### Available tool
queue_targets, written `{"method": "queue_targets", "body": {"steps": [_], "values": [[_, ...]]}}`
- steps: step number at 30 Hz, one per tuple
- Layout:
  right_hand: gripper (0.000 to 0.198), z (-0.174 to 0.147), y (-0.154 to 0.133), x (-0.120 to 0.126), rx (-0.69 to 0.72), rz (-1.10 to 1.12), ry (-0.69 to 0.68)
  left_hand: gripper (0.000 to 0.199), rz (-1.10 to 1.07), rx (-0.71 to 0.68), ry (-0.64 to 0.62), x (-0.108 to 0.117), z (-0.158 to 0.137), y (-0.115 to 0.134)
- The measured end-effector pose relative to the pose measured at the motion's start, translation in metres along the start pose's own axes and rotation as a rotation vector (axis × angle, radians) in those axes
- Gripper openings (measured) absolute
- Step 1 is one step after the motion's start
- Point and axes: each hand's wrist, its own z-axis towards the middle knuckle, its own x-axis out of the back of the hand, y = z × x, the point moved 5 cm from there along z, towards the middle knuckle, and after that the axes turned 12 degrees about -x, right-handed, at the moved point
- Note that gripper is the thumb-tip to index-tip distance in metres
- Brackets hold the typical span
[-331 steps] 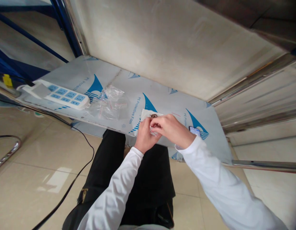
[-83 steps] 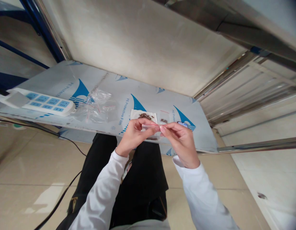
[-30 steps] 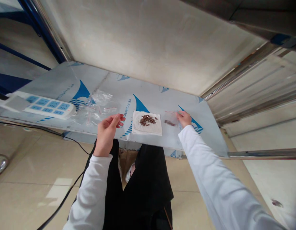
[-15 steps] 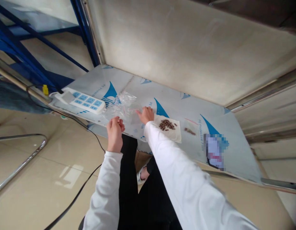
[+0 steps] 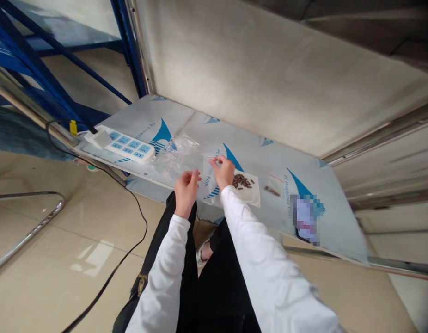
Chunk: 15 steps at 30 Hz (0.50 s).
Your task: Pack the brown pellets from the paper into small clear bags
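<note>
While the right hand (image 5: 221, 171) pinches a clear plastic bag (image 5: 207, 175) near the film-covered worktop (image 5: 339, 229)'s front edge, the left hand (image 5: 186, 185) hovers beside it.
Whether the left's curled fingers (image 5: 194, 175) grip anything cannot be told; small dark-brown cylindrical pieces (image 5: 243, 181) lie on a square white paper sheet (image 5: 251, 196), right of the bag.

Brown pellets (image 5: 242, 181), white paper (image 5: 252, 197), red-lined clear bags (image 5: 181, 152), blue-and-white power strip (image 5: 130, 146)

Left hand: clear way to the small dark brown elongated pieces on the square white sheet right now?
Probably not directly: the bare right hand and its white sleeve stand between the left hand and the dark brown pieces on the white sheet.
</note>
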Motion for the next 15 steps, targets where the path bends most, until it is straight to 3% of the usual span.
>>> {"method": "queue_targets", "body": {"steps": [4, 6, 10, 11, 15], "values": [[0.012, -0.042, 0.007, 0.039, 0.256, 0.234, 0.155, 0.046, -0.159, 0.044, -0.055, -0.031, -0.011, 0.009], [0.011, -0.059, 0.016, 0.054, 0.305, 0.306, 0.172, 0.043, -0.215, 0.077, -0.109, -0.043, -0.016, 0.013], [0.008, -0.077, 0.031, 0.078, 0.245, 0.398, 0.052, 0.032, -0.240, 0.159, -0.180, -0.056, -0.026, 0.016], [0.016, -0.079, 0.034, 0.083, 0.208, 0.435, -0.006, 0.030, -0.227, 0.151, -0.202, -0.058, -0.028, 0.017], [0.038, -0.082, 0.040, 0.100, -0.008, 0.586, -0.117, 0.026, -0.082, -0.018, -0.372, -0.068, -0.035, 0.034]]}}
